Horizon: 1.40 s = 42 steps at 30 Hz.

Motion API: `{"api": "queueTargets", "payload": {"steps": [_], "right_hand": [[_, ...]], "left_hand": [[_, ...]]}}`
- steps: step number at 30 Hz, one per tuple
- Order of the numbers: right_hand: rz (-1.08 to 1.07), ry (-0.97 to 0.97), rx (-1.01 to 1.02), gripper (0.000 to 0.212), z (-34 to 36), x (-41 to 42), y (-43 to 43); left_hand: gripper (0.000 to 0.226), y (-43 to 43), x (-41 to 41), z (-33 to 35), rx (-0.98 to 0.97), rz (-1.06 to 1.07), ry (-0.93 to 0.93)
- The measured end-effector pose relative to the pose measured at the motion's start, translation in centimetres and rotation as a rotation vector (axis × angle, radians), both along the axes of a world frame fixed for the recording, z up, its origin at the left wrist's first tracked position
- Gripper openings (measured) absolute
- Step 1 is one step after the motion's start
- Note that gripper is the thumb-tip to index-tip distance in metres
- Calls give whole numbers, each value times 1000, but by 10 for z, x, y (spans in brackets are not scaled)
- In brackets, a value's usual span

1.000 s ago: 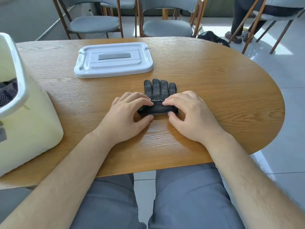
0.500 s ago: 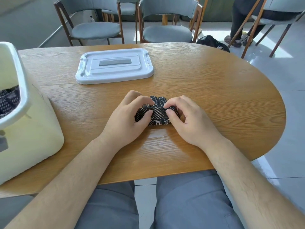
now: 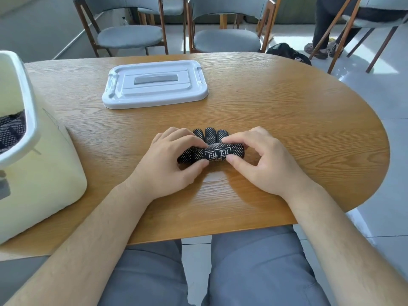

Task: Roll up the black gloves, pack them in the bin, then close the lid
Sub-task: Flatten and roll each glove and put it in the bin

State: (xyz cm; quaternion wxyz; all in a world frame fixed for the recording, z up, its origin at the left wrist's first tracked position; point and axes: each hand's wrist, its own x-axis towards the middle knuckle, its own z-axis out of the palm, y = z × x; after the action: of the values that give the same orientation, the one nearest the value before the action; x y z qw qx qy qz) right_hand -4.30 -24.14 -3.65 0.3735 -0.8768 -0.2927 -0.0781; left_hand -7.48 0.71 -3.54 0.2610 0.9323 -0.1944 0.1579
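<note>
A black glove with white dots (image 3: 215,153) lies mostly rolled into a tube in the middle of the wooden table (image 3: 287,120); only its fingertips stick out behind the roll. My left hand (image 3: 170,160) pinches the roll's left part between thumb and fingers. My right hand (image 3: 260,157) pinches its right part the same way. The cream bin (image 3: 39,173) stands open at the left, with dotted black fabric (image 3: 12,131) inside it. The pale grey lid (image 3: 154,83) lies flat on the table behind the glove.
Grey-seated wooden chairs (image 3: 225,38) stand along the table's far side. A black bag (image 3: 284,51) lies on the floor beyond the table. A person's legs and shoes (image 3: 320,49) show at the upper right.
Both hands have rolled the glove away from me, from the cuff toward the fingertips. The roll is thicker, and less of the glove's fingers shows.
</note>
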Motion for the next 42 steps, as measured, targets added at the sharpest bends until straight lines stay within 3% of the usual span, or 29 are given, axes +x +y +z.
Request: {"api": "queueTargets", "payload": {"steps": [6, 12, 15, 17, 22, 27, 30, 33, 37, 39, 42], "right_hand": [[-73, 56, 32, 20, 2, 5, 12], [-270, 82, -14, 27, -1, 34, 21], [-294, 81, -14, 29, -4, 35, 23], [-318, 64, -1, 30, -4, 33, 23], [-432, 36, 121, 33, 5, 18, 19], [-372, 253, 93, 49, 10, 2, 27], [-323, 498, 271, 59, 19, 7, 32], [-266, 606, 426, 52, 19, 9, 38], [-224, 611, 549, 40, 18, 8, 39], [-239, 624, 582, 36, 18, 9, 38], [-231, 642, 636, 36, 17, 11, 37]], "left_hand": [[14, -7, 10, 8, -240, 29, 71], [24, -5, 33, 8, 47, 94, -90], [41, -1, 29, 3, 146, 43, -131], [51, 3, 27, -2, 177, 42, -136], [47, 5, 25, -3, 166, 99, -133], [42, 5, 25, -4, 156, 88, -137], [40, 4, 25, -5, 160, 68, -136], [44, 4, 22, -4, 143, 68, -126], [55, -5, 5, 3, -81, 219, -131], [55, -17, -11, 12, -265, 370, -13], [63, -30, -24, 19, -387, 474, 258]]}}
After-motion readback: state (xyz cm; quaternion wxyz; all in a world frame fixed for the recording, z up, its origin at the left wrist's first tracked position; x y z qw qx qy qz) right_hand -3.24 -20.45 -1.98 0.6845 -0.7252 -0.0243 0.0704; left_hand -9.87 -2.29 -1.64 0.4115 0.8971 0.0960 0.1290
